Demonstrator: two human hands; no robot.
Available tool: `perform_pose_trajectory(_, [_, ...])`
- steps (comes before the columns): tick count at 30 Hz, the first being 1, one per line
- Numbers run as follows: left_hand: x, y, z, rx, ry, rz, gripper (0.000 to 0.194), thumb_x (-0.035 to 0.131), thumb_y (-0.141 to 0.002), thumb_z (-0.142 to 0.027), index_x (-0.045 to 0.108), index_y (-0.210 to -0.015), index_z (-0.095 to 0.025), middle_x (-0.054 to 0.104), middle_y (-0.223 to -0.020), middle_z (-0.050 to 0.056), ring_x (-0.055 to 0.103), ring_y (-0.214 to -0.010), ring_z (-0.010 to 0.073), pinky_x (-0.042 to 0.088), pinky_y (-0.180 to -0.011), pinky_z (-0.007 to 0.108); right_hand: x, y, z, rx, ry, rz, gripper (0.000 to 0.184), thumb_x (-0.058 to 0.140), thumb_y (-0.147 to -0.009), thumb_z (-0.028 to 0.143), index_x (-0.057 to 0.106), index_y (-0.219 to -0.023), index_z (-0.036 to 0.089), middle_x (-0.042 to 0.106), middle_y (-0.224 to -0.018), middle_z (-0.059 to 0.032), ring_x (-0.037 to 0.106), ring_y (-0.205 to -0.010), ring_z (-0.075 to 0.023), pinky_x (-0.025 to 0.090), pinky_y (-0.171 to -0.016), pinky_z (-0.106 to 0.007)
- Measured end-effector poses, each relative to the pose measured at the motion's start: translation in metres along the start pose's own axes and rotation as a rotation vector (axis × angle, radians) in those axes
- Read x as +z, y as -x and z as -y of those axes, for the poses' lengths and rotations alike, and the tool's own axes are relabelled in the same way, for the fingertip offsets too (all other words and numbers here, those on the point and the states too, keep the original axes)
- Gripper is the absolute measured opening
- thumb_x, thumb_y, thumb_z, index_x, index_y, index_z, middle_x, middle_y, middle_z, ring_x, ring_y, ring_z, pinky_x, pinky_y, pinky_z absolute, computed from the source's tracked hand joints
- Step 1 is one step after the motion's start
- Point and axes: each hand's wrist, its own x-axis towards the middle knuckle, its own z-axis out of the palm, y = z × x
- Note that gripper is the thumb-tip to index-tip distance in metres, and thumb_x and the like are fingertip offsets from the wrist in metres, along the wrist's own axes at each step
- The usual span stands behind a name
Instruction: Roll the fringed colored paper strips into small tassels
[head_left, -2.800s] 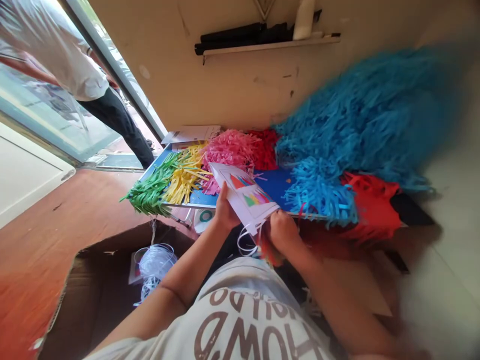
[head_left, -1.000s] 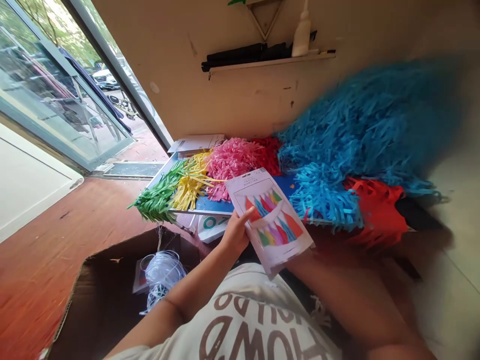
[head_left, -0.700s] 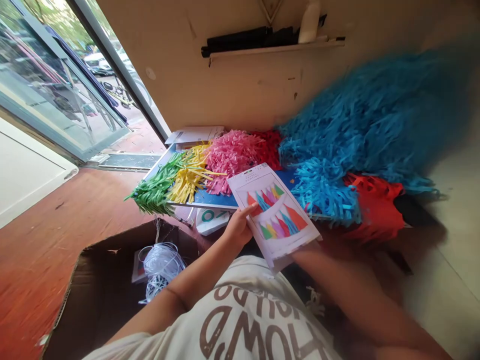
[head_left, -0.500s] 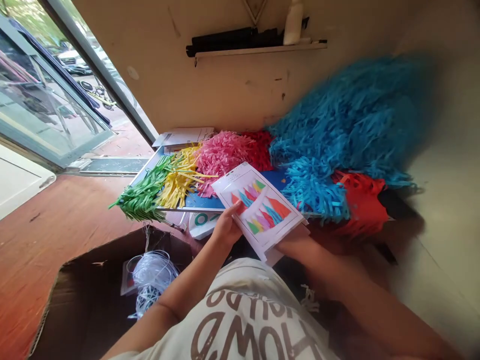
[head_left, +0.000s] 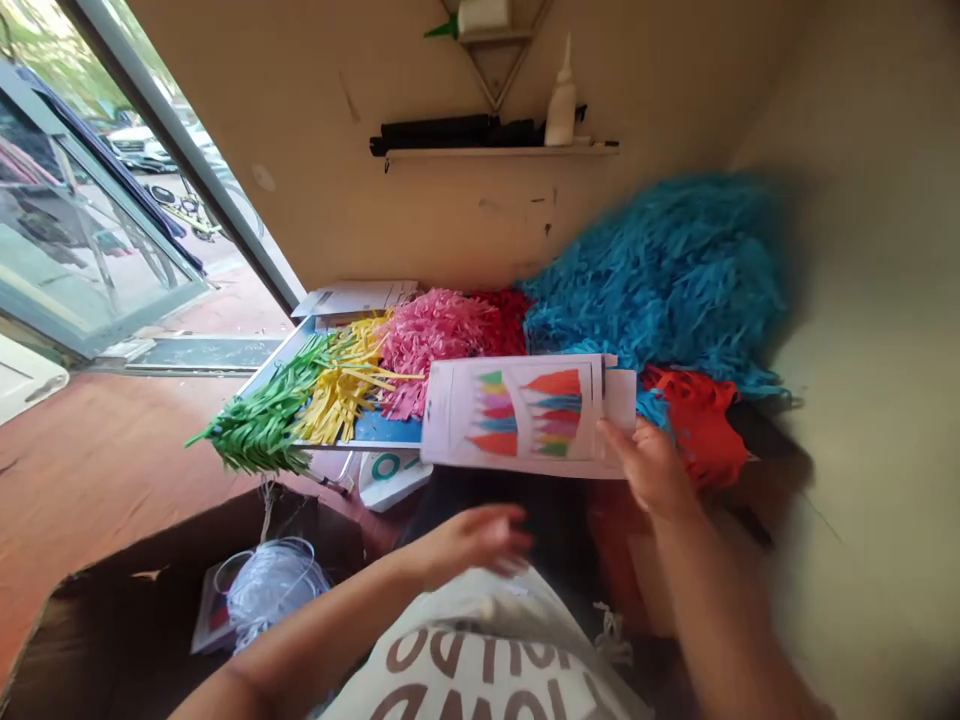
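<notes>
swung sideways now, the white rectangular paper packet printed with coloured tassels sits level above the blue board, held at its right end by the right hand; the left hand has let go, fingers spread wide.

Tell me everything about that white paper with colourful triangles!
It's a white paper card, lying sideways, printed with two rows of pointed tassels in orange, blue, pink and green. A white strip shows at its right end. The fingers of the right hand touch its lower right edge, and it passes over a blue board.
</notes>
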Motion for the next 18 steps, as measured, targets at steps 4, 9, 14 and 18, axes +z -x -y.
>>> perform_pose_trajectory(4, [-0.028,0.022,-0.046,0.457,-0.547,-0.179,0.037,0.076,-0.080,-0.045,0.076,-0.104,-0.016,0.076,-0.096,0.011,0.070,-0.087,0.0214,0.056,-0.081,0.030,-0.033,-0.037,0.042,-0.013,0.342,0.537,0.047,0.067,-0.083,0.054,0.072,-0.114,0.019,0.076,-0.106,-0.0068,0.070,-0.097,-0.0279,0.056,-0.081,-0.036])
perform_pose_trajectory(9, [-0.049,-0.032,-0.068,0.362,-0.456,0.126,0.088,0.086,-0.055,-0.064,0.066,-0.126,-0.016,0.069,-0.121,0.015,0.063,-0.112,0.0319,0.053,-0.090,0.038,0.011,-0.049,0.077,-0.203,0.517,0.932,0.033,0.058,-0.090,0.049,0.074,-0.096,0.021,0.076,-0.091,-0.0024,0.069,-0.084,-0.0223,0.052,-0.074,-0.030])
perform_pose_trajectory(14, [-0.055,-0.038,-0.031,0.345,-0.310,0.048,0.064,0.084,-0.065,-0.058,0.070,-0.108,-0.012,0.072,-0.096,0.009,0.066,-0.090,0.0246,0.051,-0.082,0.032,0.043,-0.015,0.011,-0.355,0.259,0.030,0.058,0.063,-0.086,0.053,0.056,-0.134,0.023,0.066,-0.127,-0.0108,0.062,-0.115,-0.0266,0.048,-0.098,-0.041])
perform_pose_trajectory(18, [-0.061,-0.031,-0.001,0.506,-0.108,-0.255,0.076,0.090,-0.058,-0.052,0.062,-0.120,-0.018,0.070,-0.106,0.007,0.065,-0.093,0.0220,0.050,-0.083,0.030,0.079,0.037,-0.049,-0.191,0.048,-0.041,0.052,0.049,-0.092,0.058,0.061,-0.127,0.021,0.071,-0.116,-0.0116,0.068,-0.101,-0.0251,0.054,-0.085,-0.039])
